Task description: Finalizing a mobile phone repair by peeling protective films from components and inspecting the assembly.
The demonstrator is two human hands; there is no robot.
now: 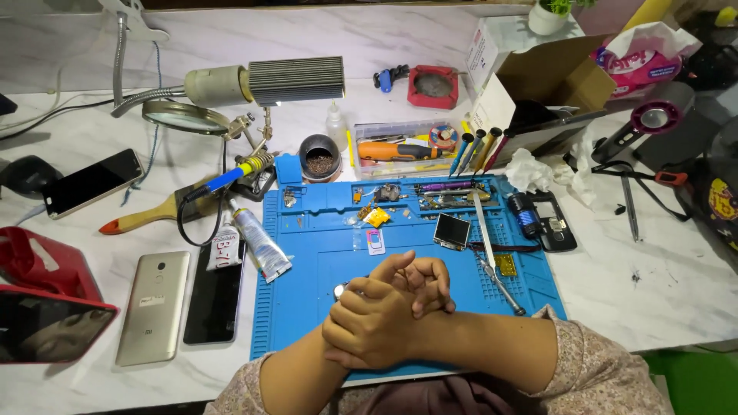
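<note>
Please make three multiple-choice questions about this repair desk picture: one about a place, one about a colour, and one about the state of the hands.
1. Where does the gold phone lie?
A. On the blue mat
B. Left of the mat, on the white table
C. Inside the cardboard box

2. What colour is the work mat?
A. Blue
B. Green
C. Black

3. How are the hands?
A. Clasped together, holding no tool
B. Holding the soldering iron
C. Lifting a phone

Answers:
1 B, it lies back up beside a dark phone, off the mat.
2 A, the mat is plainly blue.
3 A, the left hand and right hand interlock over the mat's near edge.
</note>
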